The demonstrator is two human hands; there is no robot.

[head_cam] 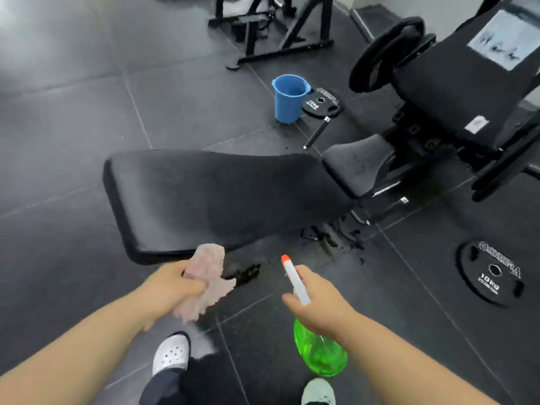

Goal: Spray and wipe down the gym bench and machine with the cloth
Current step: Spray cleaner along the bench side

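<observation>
A black padded gym bench (pixel 210 197) lies across the middle, its small seat pad (pixel 355 165) to the right. My left hand (pixel 172 287) grips a bunched pink cloth (pixel 207 276) just below the bench's near edge. My right hand (pixel 318 302) holds a green spray bottle (pixel 320 350) by its white trigger head, whose orange nozzle (pixel 285 258) points toward the bench. A black machine (pixel 455 83) with a padded seat stands at the upper right.
A blue bucket (pixel 289 97) stands on the floor beyond the bench, beside a black 10 kg plate (pixel 321 103). Another 10 kg plate (pixel 491 273) lies at the right. A black frame (pixel 271 30) stands at the top. My feet in white clogs (pixel 172 353) are below.
</observation>
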